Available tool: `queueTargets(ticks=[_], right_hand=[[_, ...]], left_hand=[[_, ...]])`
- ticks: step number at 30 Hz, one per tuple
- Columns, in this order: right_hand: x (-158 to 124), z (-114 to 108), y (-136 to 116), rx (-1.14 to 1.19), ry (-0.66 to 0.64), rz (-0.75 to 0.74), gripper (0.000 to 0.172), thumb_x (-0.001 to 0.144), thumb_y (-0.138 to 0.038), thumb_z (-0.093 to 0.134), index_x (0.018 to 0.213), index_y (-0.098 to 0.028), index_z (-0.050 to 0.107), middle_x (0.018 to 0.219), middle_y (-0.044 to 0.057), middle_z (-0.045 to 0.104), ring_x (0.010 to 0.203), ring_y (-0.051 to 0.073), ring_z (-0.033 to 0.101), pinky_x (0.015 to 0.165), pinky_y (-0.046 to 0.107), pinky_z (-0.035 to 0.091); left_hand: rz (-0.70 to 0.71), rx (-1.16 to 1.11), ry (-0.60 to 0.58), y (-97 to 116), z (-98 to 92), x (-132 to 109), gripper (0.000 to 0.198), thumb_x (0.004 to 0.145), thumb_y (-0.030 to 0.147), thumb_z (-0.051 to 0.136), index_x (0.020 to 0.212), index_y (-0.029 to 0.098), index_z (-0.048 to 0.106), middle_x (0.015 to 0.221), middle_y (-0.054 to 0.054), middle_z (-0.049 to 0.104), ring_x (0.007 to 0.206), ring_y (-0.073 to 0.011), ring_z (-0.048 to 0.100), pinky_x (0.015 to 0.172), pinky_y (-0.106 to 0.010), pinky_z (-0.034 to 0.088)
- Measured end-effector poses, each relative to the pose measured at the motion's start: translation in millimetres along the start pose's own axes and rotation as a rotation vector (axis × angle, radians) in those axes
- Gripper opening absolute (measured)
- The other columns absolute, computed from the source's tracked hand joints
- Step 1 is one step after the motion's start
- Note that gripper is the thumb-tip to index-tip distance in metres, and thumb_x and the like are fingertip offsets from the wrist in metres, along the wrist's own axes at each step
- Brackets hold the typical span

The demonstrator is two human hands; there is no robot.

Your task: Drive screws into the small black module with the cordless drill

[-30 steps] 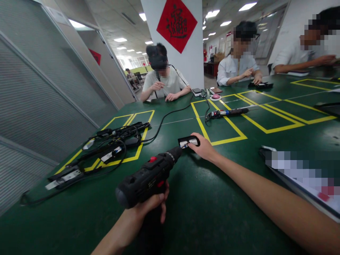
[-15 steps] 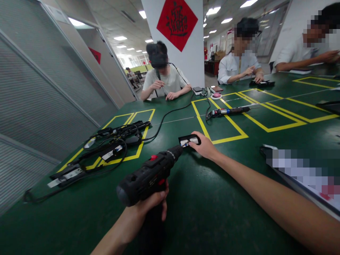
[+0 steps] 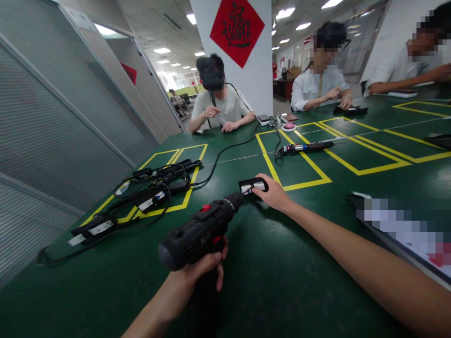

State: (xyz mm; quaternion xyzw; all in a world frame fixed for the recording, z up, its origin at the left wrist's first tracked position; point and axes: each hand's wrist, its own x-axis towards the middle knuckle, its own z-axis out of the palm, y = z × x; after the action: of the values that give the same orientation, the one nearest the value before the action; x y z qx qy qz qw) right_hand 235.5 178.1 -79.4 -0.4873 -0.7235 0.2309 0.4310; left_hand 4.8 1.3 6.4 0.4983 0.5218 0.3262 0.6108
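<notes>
Left grip (image 3: 204,265) curled round; right grip (image 3: 272,192) pinching, right forearm (image 3: 338,241) stretched forward.

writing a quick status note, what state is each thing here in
Black housing, open-faced, white piece showing inside
Drill, held, aimed at black housing, contact unclear
Left grip, closed on drill
Right grip, closed on black housing
Cable bundle, tangled, lying on table
Long black device, lying across yellow tape
</notes>
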Motion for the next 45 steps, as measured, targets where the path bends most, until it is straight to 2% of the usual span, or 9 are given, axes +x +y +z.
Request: queueTargets(ticks=[10, 31, 45], right_hand=[[-0.7, -1.3, -1.0, 0.011, -0.006, 0.003, 0.037, 0.080, -0.034, 0.060, 0.114, -0.023, 0.055, 0.103, 0.005, 0.064, 0.091, 0.021, 0.060, 0.081, 0.034, 0.046], [-0.7, -1.4, -1.9, 0.026, -0.017, 0.004, 0.036, 0.080, -0.032, 0.061, 0.114, -0.022, 0.056, 0.103, 0.005, 0.063, 0.091, 0.020, 0.059, 0.082, 0.034, 0.046], [-0.3, -1.2, -0.8, 0.028, -0.024, 0.011, 0.036, 0.080, -0.034, 0.061, 0.114, -0.023, 0.055, 0.102, 0.004, 0.063, 0.090, 0.020, 0.059, 0.080, 0.034, 0.046]], left_hand=[[0.023, -0.034, 0.019, -0.3, 2.8, 1.0, 0.029, 0.080, 0.034, 0.061, 0.103, 0.016, 0.057, 0.081, -0.001, 0.059, 0.048, -0.0128, 0.059, 0.052, -0.029, 0.046], [-0.007, -0.009, 0.019, -6.0, -2.2, 1.0, 0.027, 0.083, 0.033, 0.060, 0.100, 0.014, 0.054, 0.073, -0.001, 0.062, 0.050, -0.0131, 0.058, 0.056, -0.030, 0.044], [0.015, -0.082, -0.004, -3.3, -0.4, 2.7, 0.028, 0.082, 0.029, 0.059, 0.106, 0.016, 0.053, 0.081, 0.000, 0.059, 0.049, -0.0129, 0.060, 0.054, -0.030, 0.046]])
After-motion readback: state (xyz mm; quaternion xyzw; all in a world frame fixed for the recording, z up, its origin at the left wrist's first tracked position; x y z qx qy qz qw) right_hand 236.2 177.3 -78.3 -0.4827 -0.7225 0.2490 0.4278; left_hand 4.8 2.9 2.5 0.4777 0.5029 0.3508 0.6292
